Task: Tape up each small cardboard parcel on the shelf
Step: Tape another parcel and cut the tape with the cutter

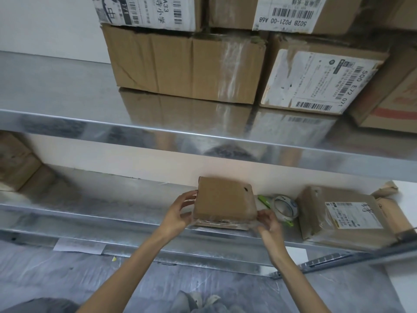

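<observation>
A small flat cardboard parcel (224, 199) stands tilted up on its lower edge on the middle metal shelf (112, 213). My left hand (179, 213) grips its left edge, thumb in front. My right hand (268, 223) pinches its lower right corner, where clear tape glints. Just right of the parcel lies a roll of clear tape on a green dispenser (283, 207). Farther right lies a second parcel (340, 219) with a white label, wrapped in clear tape.
The upper shelf's front lip (203, 136) overhangs the work spot and carries large stacked cartons (185, 64). Another box (15, 163) sits at the far left of the middle shelf. Crumpled brown paper (385, 190) lies at the far right. A paper slip (79, 246) hangs on the lower rail.
</observation>
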The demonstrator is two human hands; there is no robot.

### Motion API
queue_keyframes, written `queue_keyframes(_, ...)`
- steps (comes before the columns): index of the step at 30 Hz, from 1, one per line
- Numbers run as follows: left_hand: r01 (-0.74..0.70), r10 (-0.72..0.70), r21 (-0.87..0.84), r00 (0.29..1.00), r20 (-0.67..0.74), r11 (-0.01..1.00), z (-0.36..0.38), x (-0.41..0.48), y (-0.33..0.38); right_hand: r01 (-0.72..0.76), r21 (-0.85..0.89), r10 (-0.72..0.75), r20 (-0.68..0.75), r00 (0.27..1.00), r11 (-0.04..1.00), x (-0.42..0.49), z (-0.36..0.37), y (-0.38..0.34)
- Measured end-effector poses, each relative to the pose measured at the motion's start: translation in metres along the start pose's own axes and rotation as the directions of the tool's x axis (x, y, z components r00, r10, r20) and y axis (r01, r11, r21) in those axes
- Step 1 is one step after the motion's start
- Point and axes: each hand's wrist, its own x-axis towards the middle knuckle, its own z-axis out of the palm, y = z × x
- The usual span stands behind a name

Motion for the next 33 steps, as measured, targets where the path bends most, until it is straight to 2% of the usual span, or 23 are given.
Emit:
queue_keyframes(3,0.061,-0.061,-0.015,0.998,-0.026,0.998,-0.001,0.000,-0.001,-0.006,-0.029,0.005,-0.017,1.000,1.000,0.000,0.001,0.007)
queue_keyframes(6,0.098,-0.099,-0.010,0.989,-0.107,0.995,-0.002,0.003,-0.003,0.056,-0.200,-0.061,-0.016,0.998,0.978,0.004,-0.008,0.007)
queue_keyframes(7,0.085,-0.081,0.017,0.987,-0.140,0.996,-0.001,0.004,-0.003,0.117,-0.313,-0.136,-0.039,0.990,0.943,0.008,-0.014,0.005)
queue_keyframes(9,0.049,-0.037,0.062,0.981,-0.190,0.997,0.002,0.005,0.001,0.241,-0.558,-0.338,-0.075,0.938,0.794,0.020,-0.029,0.004)
queue_keyframes(10,0.033,-0.017,0.078,0.980,-0.198,0.996,0.004,0.006,0.004,0.261,-0.639,-0.392,-0.069,0.917,0.723,0.028,-0.036,0.005)
queue_keyframes(12,-0.010,0.033,0.122,0.981,-0.189,0.992,0.007,0.008,0.010,0.227,-0.747,-0.364,-0.022,0.931,0.625,0.044,-0.049,0.012)
queue_keyframes(16,-0.115,0.148,0.287,0.985,-0.094,0.951,0.012,0.015,0.010,0.133,-0.866,-0.176,0.053,0.983,0.483,0.064,-0.057,0.020)
queue_keyframes(19,-0.113,0.138,0.354,0.989,-0.047,0.929,0.018,0.017,0.010,0.068,-0.866,-0.087,0.029,0.996,0.495,0.070,-0.056,0.020)
queue_keyframes(24,-0.103,0.132,0.437,0.991,-0.037,0.894,0.020,0.019,0.013,-0.007,-0.803,-0.062,-0.055,0.997,0.596,0.068,-0.062,0.015)
queue_keyframes(29,-0.142,0.186,0.470,0.981,-0.048,0.871,0.025,0.017,0.029,0.114,-0.739,-0.236,-0.063,0.970,0.664,0.055,-0.065,-0.006)
queue_keyframes(33,-0.257,0.281,0.435,0.960,0.009,0.863,0.040,0.022,0.057,0.251,-0.620,-0.337,-0.022,0.941,0.743,0.039,-0.054,-0.036)
